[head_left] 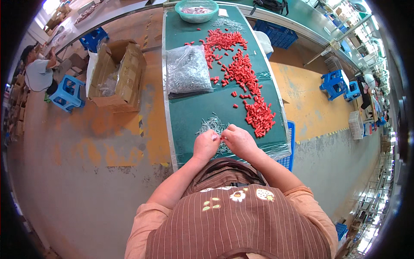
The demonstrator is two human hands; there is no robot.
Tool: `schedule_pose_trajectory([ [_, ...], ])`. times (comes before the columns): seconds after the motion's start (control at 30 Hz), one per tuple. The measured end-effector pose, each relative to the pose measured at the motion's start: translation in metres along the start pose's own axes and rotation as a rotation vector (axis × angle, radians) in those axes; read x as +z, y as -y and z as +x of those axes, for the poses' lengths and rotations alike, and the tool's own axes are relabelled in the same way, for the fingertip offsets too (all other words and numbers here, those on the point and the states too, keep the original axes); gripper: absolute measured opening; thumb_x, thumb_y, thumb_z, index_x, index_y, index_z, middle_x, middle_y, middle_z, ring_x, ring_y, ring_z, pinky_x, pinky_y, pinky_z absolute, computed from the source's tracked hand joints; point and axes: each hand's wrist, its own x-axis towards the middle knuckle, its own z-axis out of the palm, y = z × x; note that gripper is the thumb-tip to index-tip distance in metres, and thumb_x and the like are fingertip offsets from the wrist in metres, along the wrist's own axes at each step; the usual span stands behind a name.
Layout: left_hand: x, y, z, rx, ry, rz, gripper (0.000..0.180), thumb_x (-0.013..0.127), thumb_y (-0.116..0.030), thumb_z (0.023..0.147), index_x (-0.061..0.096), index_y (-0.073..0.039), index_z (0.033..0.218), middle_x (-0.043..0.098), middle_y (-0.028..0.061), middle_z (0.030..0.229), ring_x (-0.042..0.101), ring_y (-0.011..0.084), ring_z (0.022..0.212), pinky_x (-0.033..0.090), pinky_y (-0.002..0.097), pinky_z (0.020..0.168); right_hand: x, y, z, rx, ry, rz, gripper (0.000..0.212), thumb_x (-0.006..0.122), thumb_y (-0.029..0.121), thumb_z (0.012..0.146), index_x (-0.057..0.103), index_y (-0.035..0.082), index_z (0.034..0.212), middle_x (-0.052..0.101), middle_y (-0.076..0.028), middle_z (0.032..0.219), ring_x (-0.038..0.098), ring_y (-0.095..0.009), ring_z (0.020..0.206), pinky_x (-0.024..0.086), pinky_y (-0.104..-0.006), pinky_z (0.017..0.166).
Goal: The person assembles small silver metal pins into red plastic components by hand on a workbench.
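Note:
At the near end of the green table, my left hand (pixel 206 145) and my right hand (pixel 239 140) meet fingertip to fingertip. Both are closed in a pinch. A hint of red shows at the right fingertips, likely a small red piece; what the left fingers hold is hidden. Directly beneath and behind the hands lies a loose pile of thin silvery metal pins (pixel 213 124). To the right, a heap of short red cylindrical pieces (pixel 260 117) spreads up the table. Beyond the pins, on the left, sits a clear plastic bag (pixel 188 69) full of similar metal parts.
A light green basket (pixel 196 11) stands at the table's far end, near more loose metal pins (pixel 227 24). On the floor to the left is an open cardboard box (pixel 116 77) beside a blue stool (pixel 69 93), with a seated person behind. A blue crate (pixel 288 160) adjoins the table's right edge.

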Motion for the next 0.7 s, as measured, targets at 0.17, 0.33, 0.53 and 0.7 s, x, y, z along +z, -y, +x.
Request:
schedule_pose_trajectory([
  [0.17,0.002,0.004,0.000,-0.018,0.000,-0.010,0.019,0.057,-0.022,0.078,0.063,-0.004,0.078,0.062,0.0192,0.073,0.061,0.0339,0.068,0.048,0.0395,0.063,-0.001,0.003,-0.003,-0.101,-0.097,-0.030,0.006,0.058,0.011,0.076,0.060,0.006,0.073,0.056,-0.012,0.084,0.056,-0.030,0.083,0.047,-0.0396,0.071],
  [0.33,-0.001,0.001,-0.001,-0.042,0.106,-0.178,0.019,0.062,-0.021,0.080,0.063,-0.002,0.079,0.060,0.0061,0.064,0.053,0.0120,0.059,0.044,0.0276,0.057,0.008,-0.007,-0.009,-0.142,-0.058,-0.157,0.008,0.065,0.010,0.072,0.064,0.008,0.080,0.057,-0.008,0.083,0.055,-0.026,0.081,0.046,-0.0365,0.073],
  [0.53,-0.008,0.004,0.000,-0.042,0.321,-0.555,0.012,0.065,-0.013,0.084,0.064,-0.002,0.088,0.056,-0.0064,0.072,0.047,0.0005,0.064,0.038,0.0159,0.057,-0.003,-0.014,-0.015,0.123,-0.057,0.369,0.010,0.069,0.012,0.077,0.064,0.004,0.081,0.057,-0.006,0.080,0.058,-0.017,0.073,0.046,-0.0283,0.063],
  [0.7,-0.005,0.007,0.008,-0.084,0.283,-0.669,0.010,0.065,-0.011,0.082,0.064,-0.003,0.087,0.053,-0.0071,0.068,0.043,-0.0009,0.060,0.035,0.0150,0.054,-0.001,-0.026,-0.017,0.273,-0.164,0.709,0.010,0.063,0.001,0.078,0.063,-0.001,0.088,0.060,-0.006,0.083,0.061,-0.013,0.077,0.049,-0.0259,0.070],
])
